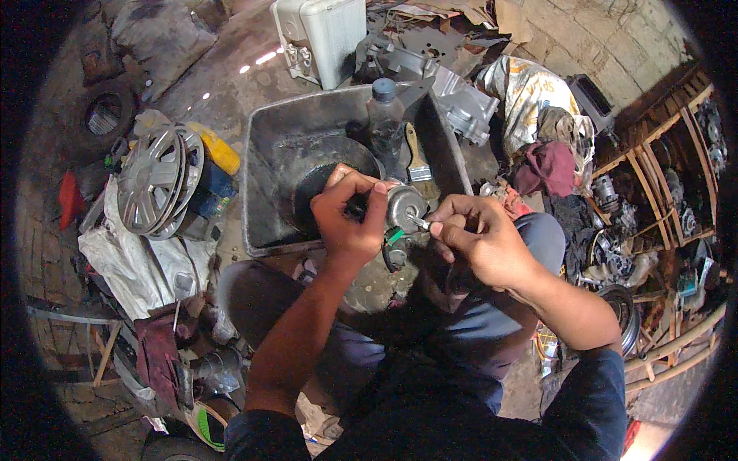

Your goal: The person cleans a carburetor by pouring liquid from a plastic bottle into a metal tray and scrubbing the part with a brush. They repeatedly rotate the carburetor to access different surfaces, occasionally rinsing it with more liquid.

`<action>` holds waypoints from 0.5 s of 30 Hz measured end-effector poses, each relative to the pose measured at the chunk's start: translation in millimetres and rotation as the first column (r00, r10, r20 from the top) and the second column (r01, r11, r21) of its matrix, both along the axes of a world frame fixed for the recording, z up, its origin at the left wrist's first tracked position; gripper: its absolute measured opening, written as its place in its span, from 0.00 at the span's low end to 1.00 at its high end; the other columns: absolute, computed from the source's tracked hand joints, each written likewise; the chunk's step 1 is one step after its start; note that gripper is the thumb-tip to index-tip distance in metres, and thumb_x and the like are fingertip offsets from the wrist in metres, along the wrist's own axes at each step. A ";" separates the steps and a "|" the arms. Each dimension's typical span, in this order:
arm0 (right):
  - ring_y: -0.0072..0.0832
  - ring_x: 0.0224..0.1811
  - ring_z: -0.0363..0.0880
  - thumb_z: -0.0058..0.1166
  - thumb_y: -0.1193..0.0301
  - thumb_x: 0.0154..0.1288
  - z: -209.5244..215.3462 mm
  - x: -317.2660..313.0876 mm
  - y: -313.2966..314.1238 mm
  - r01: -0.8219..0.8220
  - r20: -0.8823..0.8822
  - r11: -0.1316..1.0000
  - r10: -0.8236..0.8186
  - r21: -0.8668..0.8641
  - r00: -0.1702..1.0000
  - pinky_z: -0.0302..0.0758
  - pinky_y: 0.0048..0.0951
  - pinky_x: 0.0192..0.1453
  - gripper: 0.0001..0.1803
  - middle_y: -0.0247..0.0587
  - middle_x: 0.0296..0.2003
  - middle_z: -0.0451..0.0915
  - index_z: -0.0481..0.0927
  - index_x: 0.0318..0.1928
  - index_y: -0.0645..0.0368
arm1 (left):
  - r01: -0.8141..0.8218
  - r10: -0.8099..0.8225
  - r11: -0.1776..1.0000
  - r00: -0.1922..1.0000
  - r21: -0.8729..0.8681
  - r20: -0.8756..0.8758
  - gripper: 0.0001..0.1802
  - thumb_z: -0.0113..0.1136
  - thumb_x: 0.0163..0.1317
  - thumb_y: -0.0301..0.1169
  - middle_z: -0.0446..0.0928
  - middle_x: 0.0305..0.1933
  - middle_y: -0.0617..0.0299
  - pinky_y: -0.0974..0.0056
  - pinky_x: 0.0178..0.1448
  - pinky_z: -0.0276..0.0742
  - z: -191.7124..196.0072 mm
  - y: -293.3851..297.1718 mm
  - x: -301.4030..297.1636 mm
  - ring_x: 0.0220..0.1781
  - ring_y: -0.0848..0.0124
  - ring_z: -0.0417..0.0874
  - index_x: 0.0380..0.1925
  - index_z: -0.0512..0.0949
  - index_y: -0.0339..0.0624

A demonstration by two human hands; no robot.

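Note:
My left hand is closed around the side of a round, cup-shaped metal part, tilted so its end faces my right hand. A green connector on a dark lead hangs just under it. In my right hand, thumb and fingers pinch a small silvery metal piece, its tip at the middle of the round part's end. Whether the tip touches or enters the part cannot be made out. Both hands are over the near edge of a black plastic tub, above my bent knees.
Inside the tub are a round dark basin, a dark-capped bottle and a paintbrush. Wheel covers lie to the left on a white sack. A white container and metal castings stand beyond; wooden shelves hold parts at right.

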State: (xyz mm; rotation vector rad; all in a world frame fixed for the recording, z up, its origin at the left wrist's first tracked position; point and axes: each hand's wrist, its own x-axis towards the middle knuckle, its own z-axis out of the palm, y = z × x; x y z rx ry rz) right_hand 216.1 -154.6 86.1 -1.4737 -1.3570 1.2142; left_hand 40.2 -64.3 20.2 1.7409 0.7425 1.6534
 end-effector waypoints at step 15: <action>0.31 0.27 0.73 0.58 0.70 0.46 -9.0 2.0 10.5 -0.652 0.762 0.412 -0.465 0.637 0.451 0.65 0.34 0.28 0.15 0.36 0.25 0.75 0.80 0.37 0.63 | -0.022 0.020 0.997 1.000 -0.076 -0.021 0.06 0.62 0.61 0.21 0.79 0.25 0.57 0.64 0.36 0.70 0.8 1.2 1.2 0.28 0.68 0.78 0.24 0.79 0.33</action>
